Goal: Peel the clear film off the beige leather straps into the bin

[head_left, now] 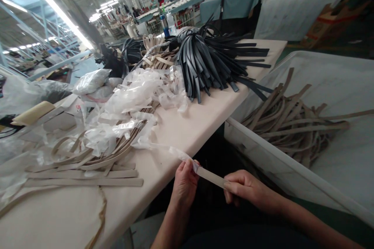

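Note:
A short length of beige strap (212, 177) stretches between my two hands, beyond the table's front edge. My left hand (186, 181) pinches its left end, where a strip of thin white plastic (178, 153) meets the strap and trails back onto the table. The strap's right end is in the closed fingers of my right hand (241, 188). To the left, flat beige straps (84, 177) lie on the table (172, 128), partly under a heap of crumpled clear plastic (137, 89).
A fanned bundle of dark straps (201, 62) lies at the table's far end. A large white bin (292, 171) with loose beige straps (295, 124) stands to the right. Bottles (164, 25) stand behind the bundle. A twisted tan strip (102, 214) hangs near the front left.

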`<action>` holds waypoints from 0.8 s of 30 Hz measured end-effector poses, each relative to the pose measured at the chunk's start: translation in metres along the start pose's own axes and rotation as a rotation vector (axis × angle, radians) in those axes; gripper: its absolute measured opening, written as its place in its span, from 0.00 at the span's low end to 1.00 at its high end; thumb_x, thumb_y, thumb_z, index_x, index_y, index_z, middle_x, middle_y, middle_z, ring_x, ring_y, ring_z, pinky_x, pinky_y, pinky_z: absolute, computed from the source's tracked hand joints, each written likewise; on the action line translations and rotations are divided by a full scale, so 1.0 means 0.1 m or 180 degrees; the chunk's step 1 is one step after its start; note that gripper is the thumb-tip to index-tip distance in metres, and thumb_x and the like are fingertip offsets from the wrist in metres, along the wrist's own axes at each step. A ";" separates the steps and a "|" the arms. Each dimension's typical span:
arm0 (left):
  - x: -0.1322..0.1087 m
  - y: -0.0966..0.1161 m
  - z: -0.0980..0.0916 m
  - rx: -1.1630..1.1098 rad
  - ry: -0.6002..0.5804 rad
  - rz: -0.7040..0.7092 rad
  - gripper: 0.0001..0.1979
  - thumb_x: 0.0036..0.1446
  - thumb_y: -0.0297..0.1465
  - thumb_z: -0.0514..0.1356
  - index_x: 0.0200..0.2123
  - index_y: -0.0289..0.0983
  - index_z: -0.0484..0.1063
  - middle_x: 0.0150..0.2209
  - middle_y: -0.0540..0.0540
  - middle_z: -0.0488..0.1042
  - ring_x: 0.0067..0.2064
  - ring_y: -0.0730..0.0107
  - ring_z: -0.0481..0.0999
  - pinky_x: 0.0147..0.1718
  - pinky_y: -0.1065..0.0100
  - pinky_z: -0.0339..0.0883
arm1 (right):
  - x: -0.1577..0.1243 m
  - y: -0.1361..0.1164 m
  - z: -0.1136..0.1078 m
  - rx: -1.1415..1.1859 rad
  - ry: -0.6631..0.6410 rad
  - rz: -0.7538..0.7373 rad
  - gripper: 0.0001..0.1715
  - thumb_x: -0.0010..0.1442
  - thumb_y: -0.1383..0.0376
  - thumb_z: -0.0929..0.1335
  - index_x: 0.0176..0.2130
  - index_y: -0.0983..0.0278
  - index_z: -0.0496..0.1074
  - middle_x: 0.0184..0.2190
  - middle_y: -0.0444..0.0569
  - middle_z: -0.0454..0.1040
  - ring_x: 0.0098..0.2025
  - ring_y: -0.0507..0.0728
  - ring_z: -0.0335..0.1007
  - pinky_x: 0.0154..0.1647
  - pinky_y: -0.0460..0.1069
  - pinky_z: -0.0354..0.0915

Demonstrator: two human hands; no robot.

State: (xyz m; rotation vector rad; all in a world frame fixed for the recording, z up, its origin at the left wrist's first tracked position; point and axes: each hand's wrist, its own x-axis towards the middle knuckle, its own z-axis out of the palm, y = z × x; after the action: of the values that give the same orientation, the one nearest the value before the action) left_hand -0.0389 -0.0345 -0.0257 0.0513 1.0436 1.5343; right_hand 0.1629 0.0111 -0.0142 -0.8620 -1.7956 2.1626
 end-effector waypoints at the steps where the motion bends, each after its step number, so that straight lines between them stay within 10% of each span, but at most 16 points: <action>1: -0.01 0.00 -0.01 -0.0003 0.0018 -0.0040 0.20 0.36 0.40 0.78 0.26 0.33 0.76 0.27 0.49 0.77 0.29 0.75 0.74 0.33 0.70 0.70 | 0.01 0.03 -0.01 0.0035 0.0014 0.0026 0.33 0.63 0.43 0.64 0.27 0.68 0.74 0.24 0.48 0.71 0.25 0.53 0.65 0.27 0.46 0.59; 17: -0.13 -0.25 0.03 0.0484 -0.0184 -0.0227 0.19 0.41 0.40 0.76 0.28 0.31 0.76 0.23 0.51 0.71 0.25 0.76 0.68 0.27 0.72 0.61 | 0.17 -0.10 0.19 -0.1459 0.0750 -0.0567 0.28 0.69 0.50 0.58 0.25 0.64 0.68 0.23 0.46 0.67 0.27 0.55 0.64 0.29 0.49 0.58; 24: -0.11 -0.18 0.08 0.0532 -0.0077 0.0132 0.16 0.42 0.37 0.76 0.29 0.32 0.80 0.27 0.48 0.76 0.30 0.73 0.72 0.36 0.70 0.66 | -0.26 0.24 -0.23 -0.1290 0.0471 -0.0083 0.26 0.68 0.45 0.61 0.35 0.61 0.73 0.32 0.48 0.76 0.34 0.60 0.72 0.36 0.49 0.66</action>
State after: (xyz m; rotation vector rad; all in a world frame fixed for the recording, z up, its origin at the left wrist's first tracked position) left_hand -0.0172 -0.0409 -0.0268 0.2085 1.1557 1.4772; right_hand 0.2019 0.0116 -0.0316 -1.0415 -2.1868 1.6910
